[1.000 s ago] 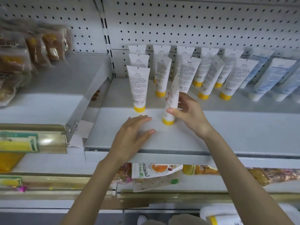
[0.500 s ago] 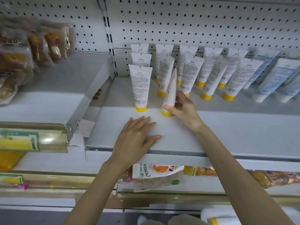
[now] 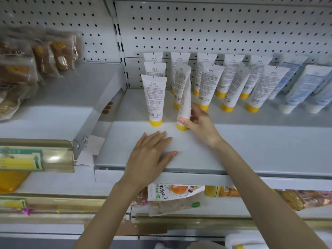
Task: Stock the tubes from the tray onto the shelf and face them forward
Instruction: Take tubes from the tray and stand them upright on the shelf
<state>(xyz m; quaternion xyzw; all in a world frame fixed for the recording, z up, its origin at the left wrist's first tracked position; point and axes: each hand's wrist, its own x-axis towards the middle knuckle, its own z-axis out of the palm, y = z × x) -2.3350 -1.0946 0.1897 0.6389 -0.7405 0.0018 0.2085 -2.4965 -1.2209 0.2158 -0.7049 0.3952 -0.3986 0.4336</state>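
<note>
Gripping a white tube with a yellow cap (image 3: 185, 106) low on its body, the person's right hand (image 3: 199, 124) steadies it cap-down on a white metal shelf (image 3: 251, 141), thumb on the near side just above the cap and fingers (image 3: 196, 109) wrapped around the far side. That tube stands edge-on to the camera, its narrow side showing, tilted slightly and touching the tube behind it. The left hand (image 3: 150, 155) lies flat and empty on the bare front part of the shelf, fingers together and pointing toward the rows, just in front of the nearest tube in the left-most column (image 3: 154, 99). That tube stands upright with its printed panel toward the camera, beside the one being held and apart from it.

Behind them, more white tubes with yellow caps (image 3: 233, 81) stand in rows against the pegboard back wall (image 3: 197, 27), all cap-down, several leaning to the right. At the far right of the same shelf, pale blue-and-white tubes with white caps (image 3: 305, 88) lean at a stronger angle. On the adjoining shelf to the left, blurred plastic-wrapped packages of brown baked goods (image 3: 36, 56) sit at the edge of the frame. A snack packet with green Chinese lettering (image 3: 172, 193) shows on the level beneath the shelf front. The tray named in the task cannot be made out from this view.
</note>
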